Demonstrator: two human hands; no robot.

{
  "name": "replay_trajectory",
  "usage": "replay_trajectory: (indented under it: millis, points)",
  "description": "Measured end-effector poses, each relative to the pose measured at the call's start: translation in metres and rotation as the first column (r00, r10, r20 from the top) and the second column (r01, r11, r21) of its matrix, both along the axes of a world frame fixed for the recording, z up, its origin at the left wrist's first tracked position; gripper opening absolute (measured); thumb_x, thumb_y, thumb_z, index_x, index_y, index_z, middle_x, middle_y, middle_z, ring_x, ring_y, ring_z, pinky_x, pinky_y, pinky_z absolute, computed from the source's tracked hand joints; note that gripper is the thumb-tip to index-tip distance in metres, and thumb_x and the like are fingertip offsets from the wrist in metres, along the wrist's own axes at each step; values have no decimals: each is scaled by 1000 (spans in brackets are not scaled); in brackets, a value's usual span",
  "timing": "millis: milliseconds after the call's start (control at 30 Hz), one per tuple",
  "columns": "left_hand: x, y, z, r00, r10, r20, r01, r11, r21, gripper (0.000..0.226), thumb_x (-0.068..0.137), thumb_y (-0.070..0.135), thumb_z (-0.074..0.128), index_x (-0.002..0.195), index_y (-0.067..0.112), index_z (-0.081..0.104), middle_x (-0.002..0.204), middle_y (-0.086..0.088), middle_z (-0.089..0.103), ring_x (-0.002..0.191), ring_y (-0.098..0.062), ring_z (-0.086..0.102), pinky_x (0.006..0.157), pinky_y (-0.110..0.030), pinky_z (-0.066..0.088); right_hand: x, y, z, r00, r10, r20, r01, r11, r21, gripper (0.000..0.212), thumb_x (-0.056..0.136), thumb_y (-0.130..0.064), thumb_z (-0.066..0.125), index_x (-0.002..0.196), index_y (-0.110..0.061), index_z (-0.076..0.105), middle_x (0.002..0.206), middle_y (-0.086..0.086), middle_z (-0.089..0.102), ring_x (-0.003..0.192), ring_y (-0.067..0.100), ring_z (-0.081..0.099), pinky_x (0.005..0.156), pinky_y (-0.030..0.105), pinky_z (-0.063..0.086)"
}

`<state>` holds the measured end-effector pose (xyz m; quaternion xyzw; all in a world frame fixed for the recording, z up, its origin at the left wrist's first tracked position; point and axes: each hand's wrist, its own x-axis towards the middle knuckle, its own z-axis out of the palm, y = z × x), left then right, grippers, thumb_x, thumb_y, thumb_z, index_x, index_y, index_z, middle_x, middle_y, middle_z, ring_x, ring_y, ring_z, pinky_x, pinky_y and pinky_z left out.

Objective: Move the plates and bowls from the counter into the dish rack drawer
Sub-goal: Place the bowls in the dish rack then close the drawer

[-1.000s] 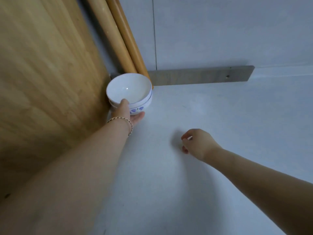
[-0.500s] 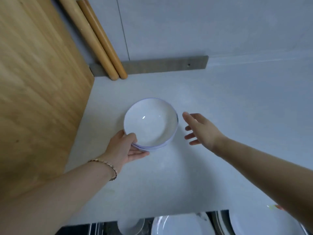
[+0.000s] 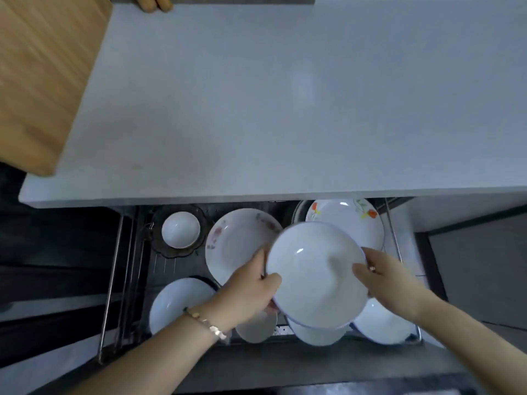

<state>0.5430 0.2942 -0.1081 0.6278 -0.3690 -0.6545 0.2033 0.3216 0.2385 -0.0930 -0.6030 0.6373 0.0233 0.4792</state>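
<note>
A stack of white bowls with a blue rim (image 3: 313, 276) hangs above the open dish rack drawer (image 3: 134, 280). My left hand (image 3: 248, 292) grips the stack's left rim, thumb over the edge. My right hand (image 3: 385, 276) holds the right rim. Below lie a floral plate (image 3: 233, 240), an orange-flowered plate (image 3: 350, 218), a small white bowl (image 3: 180, 230) on a dark glass dish, a white plate (image 3: 176, 303) at the front left, and more white dishes partly hidden under the stack.
The white counter (image 3: 285, 95) stretches above the drawer. A wooden cutting board (image 3: 42, 75) lies on its left end. Two wooden rolling pin ends (image 3: 154, 4) show at the top edge. Dark cabinet fronts flank the drawer.
The bowl stack came off the counter's back corner and now hangs over the open drawer. My right hand, free before, has taken hold of its right rim. The view tilted down.
</note>
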Motion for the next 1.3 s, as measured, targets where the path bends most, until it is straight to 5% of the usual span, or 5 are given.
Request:
replay_trajectory:
  millis: [433, 733, 1000, 1167, 1300]
  points:
    - [-76, 23, -120, 907, -283, 312, 187, 934, 303, 59, 87, 3, 41, 143, 13, 27, 133, -14, 53, 121, -30, 53, 101, -37, 46, -34, 67, -126, 951, -49, -304, 104, 981, 165, 30, 95, -11, 39, 121, 0, 50, 113, 22, 61, 86, 26, 49, 74, 26, 34]
    - [-87, 30, -123, 826, -349, 442, 231, 926, 298, 76, 92, 5, 38, 151, 15, -10, 123, -19, 60, 108, -32, 61, 90, -41, 49, -28, 67, -141, 926, -108, -363, 164, 978, 127, 33, 99, -15, 34, 127, 0, 43, 118, 25, 59, 107, 38, 57, 89, 38, 44]
    - [-58, 61, -90, 812, -99, 575, 55, 994, 92, 20, 92, 19, 41, 103, 13, 56, 102, -14, 65, 92, -28, 61, 70, -29, 41, -31, 78, -114, 896, -170, -411, 251, 956, 151, 47, 94, -25, 45, 132, 1, 38, 128, 23, 55, 116, 37, 53, 94, 39, 44]
    - [-33, 98, -56, 906, 307, 291, -381, 891, 246, 20, 91, 11, 42, 76, 12, 55, 61, -5, 64, 52, -20, 63, 53, -25, 47, -36, 108, -80, 909, -274, -313, 309, 949, 67, 20, 89, -23, 51, 76, -10, 59, 76, 9, 64, 76, 30, 56, 65, 30, 41]
    - [-23, 146, -37, 943, 297, 148, -332, 827, 455, 31, 94, 18, 41, 68, 9, 54, 39, 1, 62, 35, -10, 58, 41, -17, 45, -34, 150, -69, 822, -515, -243, 561, 804, 197, 33, 90, -19, 50, 57, -10, 51, 55, 8, 54, 43, 21, 48, 45, 20, 41]
